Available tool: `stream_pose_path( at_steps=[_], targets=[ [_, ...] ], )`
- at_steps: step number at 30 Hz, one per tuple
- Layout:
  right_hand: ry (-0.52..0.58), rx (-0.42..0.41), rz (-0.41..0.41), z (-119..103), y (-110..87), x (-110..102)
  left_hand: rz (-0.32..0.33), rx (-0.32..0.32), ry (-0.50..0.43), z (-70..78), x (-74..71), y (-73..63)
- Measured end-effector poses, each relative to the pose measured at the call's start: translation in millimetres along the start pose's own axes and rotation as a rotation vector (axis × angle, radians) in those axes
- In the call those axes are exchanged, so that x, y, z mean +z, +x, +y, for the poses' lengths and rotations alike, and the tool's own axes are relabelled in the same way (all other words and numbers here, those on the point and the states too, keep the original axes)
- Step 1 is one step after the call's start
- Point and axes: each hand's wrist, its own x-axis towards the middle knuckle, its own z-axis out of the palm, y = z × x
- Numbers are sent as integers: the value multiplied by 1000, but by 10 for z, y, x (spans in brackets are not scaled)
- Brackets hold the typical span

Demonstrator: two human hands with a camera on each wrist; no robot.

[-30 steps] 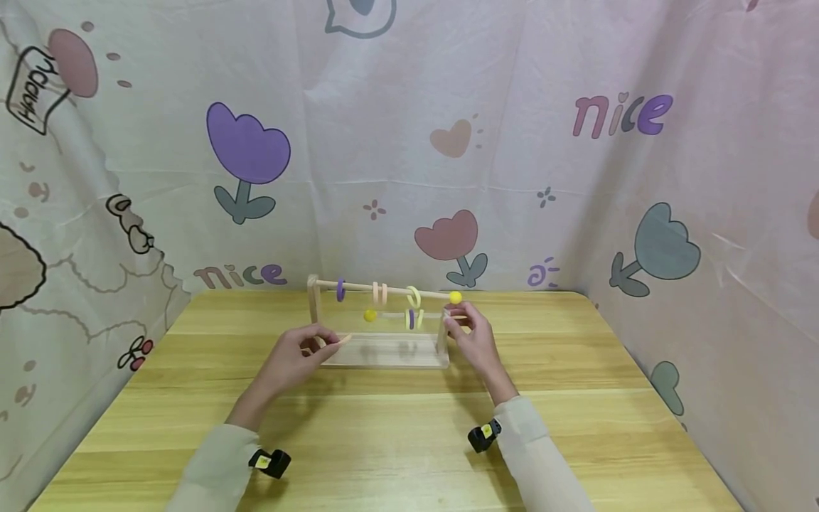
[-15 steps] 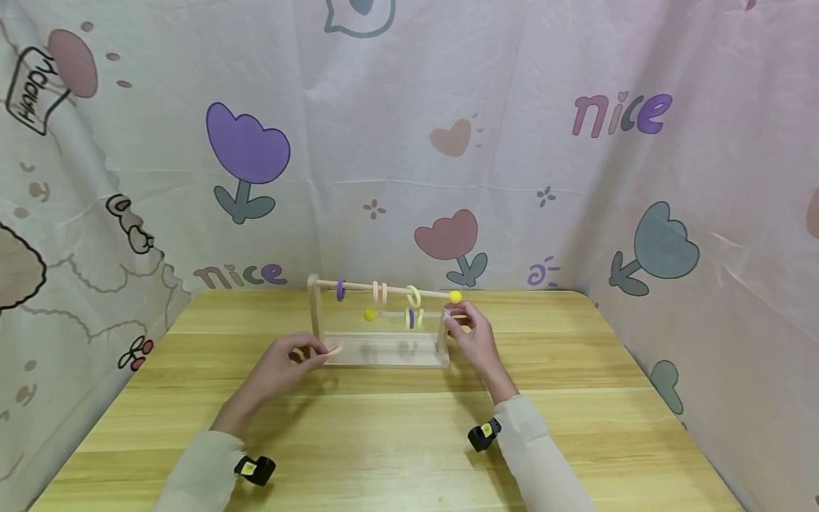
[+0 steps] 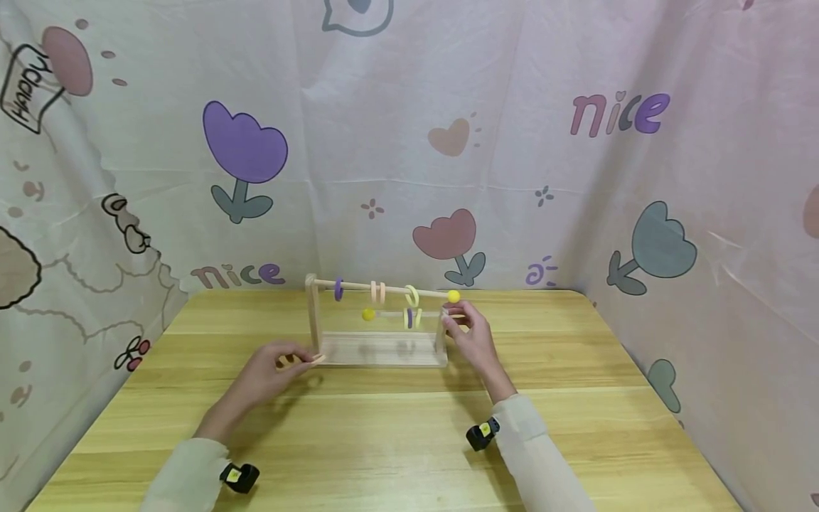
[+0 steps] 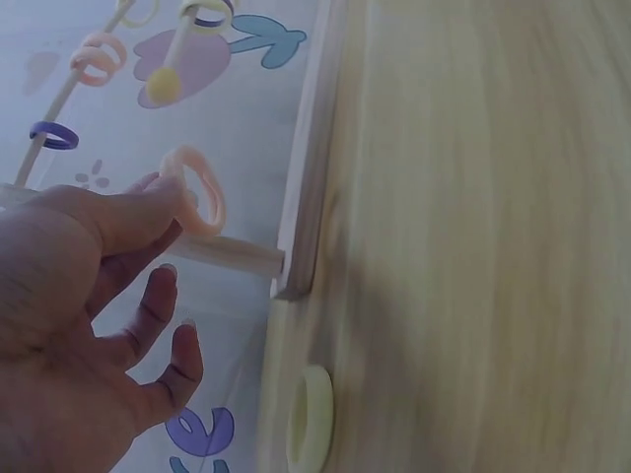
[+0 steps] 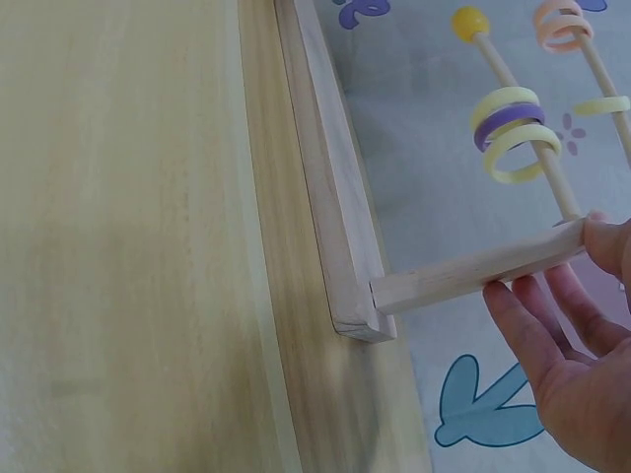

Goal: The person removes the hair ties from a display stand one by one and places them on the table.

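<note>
My left hand [image 3: 271, 371] pinches a peach ring [image 4: 195, 192] between thumb and fingertips, just in front of the left end of a wooden stand [image 3: 377, 350]. My right hand [image 3: 473, 337] holds the stand's short right post [image 5: 473, 276] near its top. From the tall left post [image 3: 313, 313] runs an upper rod with a purple ring [image 3: 338, 289], two peach rings [image 3: 378, 292] and a pale yellow ring [image 3: 412, 296], ending in a yellow ball [image 3: 453, 296]. On the lower rod hang a purple ring [image 5: 509, 126] between pale yellow rings and another yellow ball [image 5: 470, 24].
A pale yellow ring [image 4: 312, 419] lies on the wooden table [image 3: 384, 441] beyond the stand's left end, seen in the left wrist view. Behind the table hangs a patterned cloth [image 3: 358, 142], which also runs along both sides.
My left hand has moved left and down with the peach ring, from in front of the stand's base to its left corner. The right hand stays on the post.
</note>
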Motion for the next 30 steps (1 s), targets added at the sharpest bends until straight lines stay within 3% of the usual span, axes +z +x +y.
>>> stream_pose_path(
  at_steps=[5,14,21,30],
  targets=[
    [1,-16,4,-102,-51,3,0,-5,56,-72,-29,-35],
    [4,4,1,-93,-36,3,-25,32,40,-200,-35,-76],
    [0,15,12,210,76,18,-55,10,35,-274,-42,-97],
    [-8,-26,36,247,72,15,-120,-27,46,-276,-61,-122]
  ],
)
